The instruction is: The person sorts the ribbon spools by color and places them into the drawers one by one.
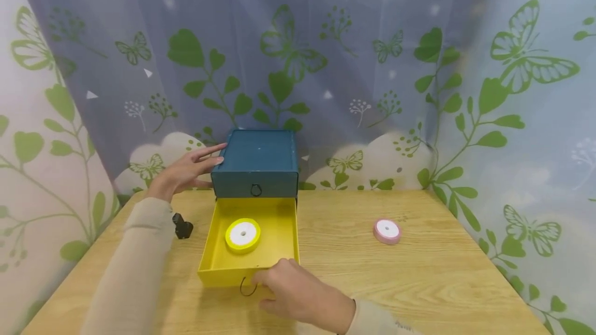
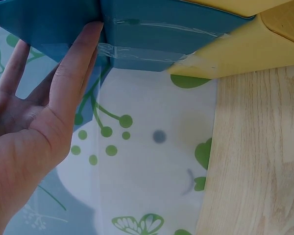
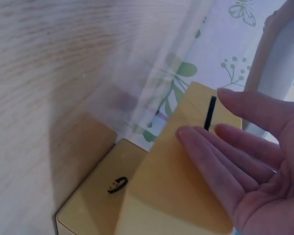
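Note:
A stacked drawer box has a blue top unit point(image 1: 258, 154) with a black ring pull. Below it, a yellow drawer point(image 1: 211, 252) is pulled out, with a roll of yellow ribbon point(image 1: 243, 235) lying inside. My left hand point(image 1: 188, 169) touches the blue unit's left side with its fingers extended, as the left wrist view also shows. At the yellow drawer's front is my right hand point(image 1: 298, 291), beside its black ring pull point(image 1: 248, 287). In the right wrist view, thumb and fingers stand apart on either side of that pull point(image 3: 211, 112).
A roll of pink ribbon point(image 1: 387, 231) lies on the wooden table point(image 1: 354, 262) to the right. A small black object point(image 1: 182, 227) stands left of the drawer. Another yellow drawer front point(image 3: 95, 203) with a black pull shows in the right wrist view. Patterned curtain point(image 1: 326, 92) hangs behind.

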The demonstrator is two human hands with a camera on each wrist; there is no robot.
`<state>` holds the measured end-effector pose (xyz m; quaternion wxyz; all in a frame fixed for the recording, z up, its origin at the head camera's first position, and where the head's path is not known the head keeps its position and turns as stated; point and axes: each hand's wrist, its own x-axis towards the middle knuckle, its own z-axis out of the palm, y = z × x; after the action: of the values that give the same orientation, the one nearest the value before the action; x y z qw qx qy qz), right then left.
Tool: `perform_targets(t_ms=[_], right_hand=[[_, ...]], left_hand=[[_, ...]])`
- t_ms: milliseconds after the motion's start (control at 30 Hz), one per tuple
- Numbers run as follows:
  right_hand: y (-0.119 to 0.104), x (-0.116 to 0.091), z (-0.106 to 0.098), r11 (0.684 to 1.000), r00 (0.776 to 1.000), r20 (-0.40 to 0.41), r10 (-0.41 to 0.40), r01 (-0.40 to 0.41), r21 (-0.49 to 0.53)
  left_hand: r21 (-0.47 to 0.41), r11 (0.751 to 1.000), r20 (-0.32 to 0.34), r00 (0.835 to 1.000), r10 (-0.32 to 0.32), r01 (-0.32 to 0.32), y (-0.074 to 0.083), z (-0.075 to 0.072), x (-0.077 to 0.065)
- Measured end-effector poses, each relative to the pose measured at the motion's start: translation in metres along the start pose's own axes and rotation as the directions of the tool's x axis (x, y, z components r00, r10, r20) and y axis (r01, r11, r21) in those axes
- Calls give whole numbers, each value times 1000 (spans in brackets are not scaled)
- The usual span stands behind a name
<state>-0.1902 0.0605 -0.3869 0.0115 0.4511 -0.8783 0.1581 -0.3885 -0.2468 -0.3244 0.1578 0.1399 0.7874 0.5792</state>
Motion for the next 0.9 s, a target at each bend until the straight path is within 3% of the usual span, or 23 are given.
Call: perform_targets(t_ms=[200,533,900], right_hand=[[2,-1,10,1000,999,-51,9,-10,-20],[-1,3,18,998,998,-66,-1,-3,-55],[5,8,22,996,989,-149,18,-5,86]], left_hand=[[-20,1000,20,1000,3,-2,1,5,6],[-20,1000,-3,1000,0,0,-2,4,6],[-21,1000,-11,1000,1,-2,-1,-1,1]])
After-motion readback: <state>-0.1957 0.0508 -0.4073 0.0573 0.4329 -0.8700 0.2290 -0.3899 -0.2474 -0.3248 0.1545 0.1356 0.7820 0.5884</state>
